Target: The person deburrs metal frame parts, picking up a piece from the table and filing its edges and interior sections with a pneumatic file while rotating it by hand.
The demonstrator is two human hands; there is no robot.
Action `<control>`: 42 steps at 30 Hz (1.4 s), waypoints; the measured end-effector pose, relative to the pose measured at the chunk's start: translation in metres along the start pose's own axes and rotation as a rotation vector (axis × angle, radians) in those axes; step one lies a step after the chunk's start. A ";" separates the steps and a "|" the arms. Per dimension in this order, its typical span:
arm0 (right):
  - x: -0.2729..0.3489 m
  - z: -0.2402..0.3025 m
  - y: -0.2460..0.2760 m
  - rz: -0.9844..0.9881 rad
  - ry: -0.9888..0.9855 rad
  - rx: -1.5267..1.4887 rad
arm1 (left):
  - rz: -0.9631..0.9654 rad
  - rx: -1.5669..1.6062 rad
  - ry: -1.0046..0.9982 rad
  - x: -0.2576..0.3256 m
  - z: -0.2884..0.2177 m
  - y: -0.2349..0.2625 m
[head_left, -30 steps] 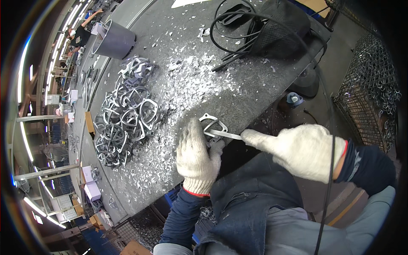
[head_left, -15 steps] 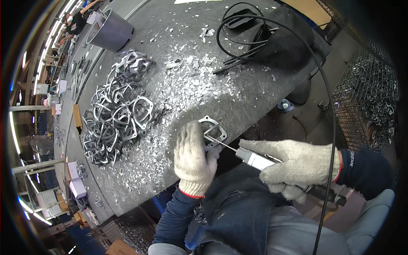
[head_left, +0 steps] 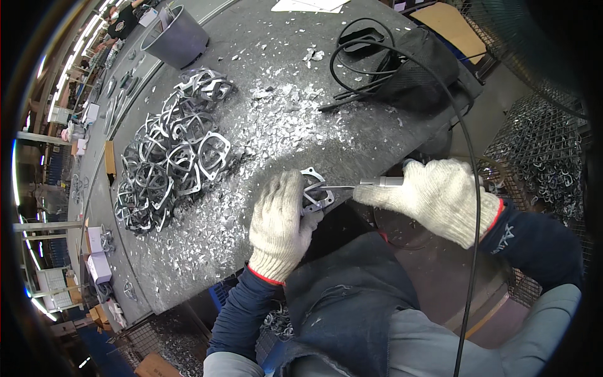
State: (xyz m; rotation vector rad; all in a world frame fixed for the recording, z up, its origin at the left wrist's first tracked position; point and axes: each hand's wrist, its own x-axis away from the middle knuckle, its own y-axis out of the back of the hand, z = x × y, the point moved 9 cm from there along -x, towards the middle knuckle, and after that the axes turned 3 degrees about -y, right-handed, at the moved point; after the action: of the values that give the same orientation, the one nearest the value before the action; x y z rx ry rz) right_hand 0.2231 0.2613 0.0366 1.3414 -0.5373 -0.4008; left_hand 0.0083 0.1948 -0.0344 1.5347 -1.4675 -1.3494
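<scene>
Near the workbench's [head_left: 377,141] front edge, my left hand [head_left: 276,220], in a white knit glove, grips a small silver metal frame [head_left: 310,172] and keeps it against the bench top. My right hand [head_left: 433,196], gloved alike, is wrapped round a hand-held tool [head_left: 383,181] with a light-coloured body. From the tool a thin, straight metal blade reaches left, its tip at the frame's opening. Whether the tip touches the inner edge cannot be made out. The glove hides most of the tool's body.
Left of my hands lies a heap of similar metal frames [head_left: 210,154], with silver flakes [head_left: 289,119] scattered beside it. A grey bucket [head_left: 176,44] stands behind. A black cable [head_left: 468,188] hangs past my right wrist. At right is a wire basket [head_left: 534,135] of frames. Another person is far left.
My right hand has swung up and away from me with the tool, so its blade now lies nearly level instead of slanting. My left hand still holds the frame. The view has shifted slightly.
</scene>
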 end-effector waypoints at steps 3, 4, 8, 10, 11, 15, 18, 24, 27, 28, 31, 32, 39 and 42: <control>0.010 -0.003 -0.011 0.025 -0.055 -0.017 | -0.025 0.036 0.009 0.000 -0.003 0.006; 0.013 -0.001 -0.007 -0.004 -0.063 -0.013 | -0.034 0.035 0.012 -0.001 -0.003 0.005; 0.005 0.016 0.022 -0.080 0.009 0.056 | -0.060 0.008 -0.066 -0.001 -0.005 0.005; 0.000 0.025 0.033 -0.181 0.081 0.217 | -0.060 0.018 -0.084 -0.001 -0.005 0.005; -0.001 0.026 0.033 -0.181 0.079 0.221 | -0.068 0.018 -0.095 -0.001 -0.005 0.006; 0.000 0.011 0.020 -0.112 0.080 0.197 | -0.077 0.048 -0.082 0.000 -0.003 0.006; 0.014 -0.014 -0.010 0.093 -0.050 0.084 | -0.062 0.048 -0.073 0.000 -0.002 0.006; 0.036 -0.008 -0.052 0.349 -0.136 -0.368 | -0.023 0.077 -0.084 -0.003 0.002 0.006; 0.024 -0.019 -0.037 0.178 -0.028 -0.137 | -0.015 0.083 -0.126 -0.006 0.008 0.005; 0.024 -0.025 -0.033 0.089 -0.019 -0.044 | -0.041 0.079 -0.171 -0.006 0.006 0.007; 0.030 -0.009 -0.048 0.172 -0.097 -0.282 | 0.008 0.061 -0.153 -0.007 0.007 0.007; 0.038 -0.002 -0.053 0.222 -0.116 -0.310 | -0.012 0.050 -0.168 -0.004 0.005 0.007; 0.073 0.044 -0.112 0.674 -0.563 -1.675 | -0.049 0.012 -0.052 -0.002 -0.003 0.007; 0.071 0.052 -0.113 0.568 -0.545 -1.772 | -0.081 -0.013 -0.013 0.000 -0.008 0.006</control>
State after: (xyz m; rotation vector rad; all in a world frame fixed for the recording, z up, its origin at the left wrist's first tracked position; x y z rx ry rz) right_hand 0.2542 0.1579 -0.0580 -0.6461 -0.6665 -0.5280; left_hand 0.0137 0.1923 -0.0265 1.5957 -1.4145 -1.4153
